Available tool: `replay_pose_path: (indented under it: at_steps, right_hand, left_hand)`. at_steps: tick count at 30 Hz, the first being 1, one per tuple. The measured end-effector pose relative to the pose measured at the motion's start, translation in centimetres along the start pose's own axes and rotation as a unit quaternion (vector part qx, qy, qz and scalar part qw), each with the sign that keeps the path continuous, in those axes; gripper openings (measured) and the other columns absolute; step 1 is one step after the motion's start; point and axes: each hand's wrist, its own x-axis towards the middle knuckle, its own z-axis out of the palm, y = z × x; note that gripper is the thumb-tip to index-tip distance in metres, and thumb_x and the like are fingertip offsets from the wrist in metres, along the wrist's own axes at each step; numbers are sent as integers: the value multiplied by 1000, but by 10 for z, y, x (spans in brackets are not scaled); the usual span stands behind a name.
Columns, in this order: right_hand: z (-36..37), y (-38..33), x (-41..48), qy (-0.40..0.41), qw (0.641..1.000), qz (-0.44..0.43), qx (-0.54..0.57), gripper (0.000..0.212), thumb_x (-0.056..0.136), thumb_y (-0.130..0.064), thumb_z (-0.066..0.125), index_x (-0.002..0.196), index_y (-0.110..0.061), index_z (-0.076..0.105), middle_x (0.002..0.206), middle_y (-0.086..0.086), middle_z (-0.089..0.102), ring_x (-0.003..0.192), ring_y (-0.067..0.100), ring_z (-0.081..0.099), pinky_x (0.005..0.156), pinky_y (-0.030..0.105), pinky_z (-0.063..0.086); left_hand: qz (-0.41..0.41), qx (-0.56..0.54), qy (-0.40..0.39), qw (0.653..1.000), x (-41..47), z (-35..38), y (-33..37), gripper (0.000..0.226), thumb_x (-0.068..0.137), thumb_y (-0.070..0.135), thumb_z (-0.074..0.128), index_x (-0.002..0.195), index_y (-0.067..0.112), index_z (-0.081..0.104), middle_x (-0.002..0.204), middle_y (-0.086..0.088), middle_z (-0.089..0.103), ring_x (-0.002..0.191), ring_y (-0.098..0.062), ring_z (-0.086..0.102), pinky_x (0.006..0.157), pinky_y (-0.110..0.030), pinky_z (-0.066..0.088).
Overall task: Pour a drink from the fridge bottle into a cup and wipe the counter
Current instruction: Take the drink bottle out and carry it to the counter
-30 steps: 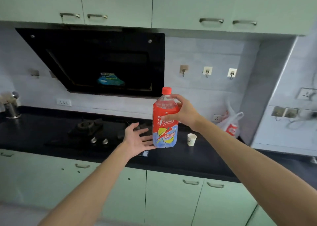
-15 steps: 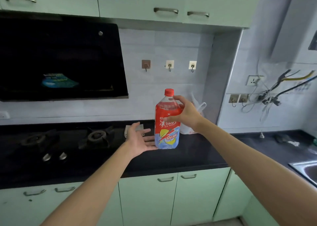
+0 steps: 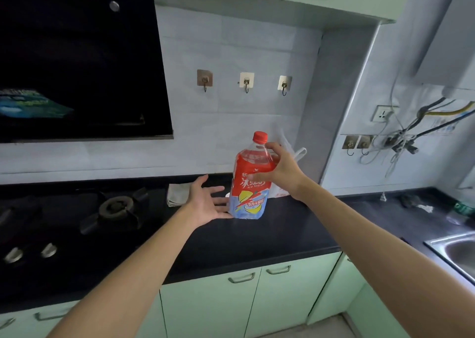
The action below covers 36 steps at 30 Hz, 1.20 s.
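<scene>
An upright ice tea bottle with a red cap and a red and blue label is held over the black counter. My right hand grips its upper body from the right. Spread open, my left hand sits at the bottle's lower left, fingertips at its base. A folded grey cloth lies on the counter just behind my left hand. Only a small white sliver of the cup shows between my left fingers and the bottle.
A gas hob fills the counter's left part, under a black range hood. A white plastic bag stands behind the bottle. A steel sink is at the far right. Pale green cabinets run below.
The view has closed in on the counter and shifted right. The bottle has come lower and nearer the counter, held the same way; the cup is now hidden behind the bottle and my left hand.
</scene>
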Motion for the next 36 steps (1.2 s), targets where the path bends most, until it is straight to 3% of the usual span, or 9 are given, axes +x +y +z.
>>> replay_pose_path:
  at_steps: [6, 17, 22, 25, 30, 34, 36]
  right_hand:
    - [11, 19, 37, -9, 1000, 20, -22, 76, 70, -17, 89, 131, -22, 44, 119, 2, 65, 105, 19, 68, 89, 44, 58]
    - [47, 68, 69, -40, 996, 48, -58, 72, 74, -16, 86, 128, -29, 40, 118, -5, 59, 99, 10, 63, 74, 19, 54]
    - [62, 107, 73, -61, 993, 61, -74, 74, 74, -15, 86, 129, -29, 39, 121, -4, 58, 106, 15, 63, 85, 30, 57]
    - [69, 131, 79, -82, 991, 69, -80, 75, 73, -14, 87, 128, -30, 39, 122, -5, 57, 107, 16, 62, 81, 26, 57]
    - [74, 166, 95, -102, 988, 83, -82, 78, 69, -12, 89, 127, -27, 39, 124, -3, 60, 112, 19, 63, 91, 40, 58]
    - [83, 188, 98, -114, 987, 63, -96, 79, 68, -17, 90, 126, -30, 38, 116, -13, 59, 102, 9, 63, 82, 21, 56]
    - [88, 199, 95, -109, 989, 59, -83, 80, 64, -21, 92, 125, -31, 41, 113, -16, 60, 102, 7, 64, 81, 19, 55]
  left_hand:
    - [-35, 8, -3, 999, 47, -15, 10, 67, 96, 56, 40, 136, 3, 46, 137, -33, 49, 119, -54, 52, 101, -70, 40]
    - [-78, 42, 21, 996, 106, -53, 3, 69, 97, 58, 35, 138, 3, 45, 127, -33, 54, 118, -53, 54, 102, -68, 38]
    - [-109, 49, 35, 992, 129, -70, -14, 71, 96, 58, 38, 140, 3, 46, 136, -34, 51, 121, -55, 52, 98, -69, 39]
    - [-120, 52, 55, 990, 145, -79, -24, 70, 95, 57, 40, 138, 3, 47, 134, -35, 51, 119, -55, 52, 97, -70, 38]
    - [-128, 37, 89, 987, 177, -94, -34, 66, 96, 55, 41, 136, 3, 49, 136, -35, 49, 122, -56, 50, 104, -71, 34]
    - [-134, 28, 112, 984, 199, -102, -43, 68, 95, 54, 42, 138, 3, 49, 135, -33, 52, 120, -55, 52, 106, -71, 33]
    - [-140, 28, 120, 982, 208, -105, -47, 68, 94, 55, 42, 138, 4, 49, 135, -33, 52, 121, -55, 51, 107, -71, 31]
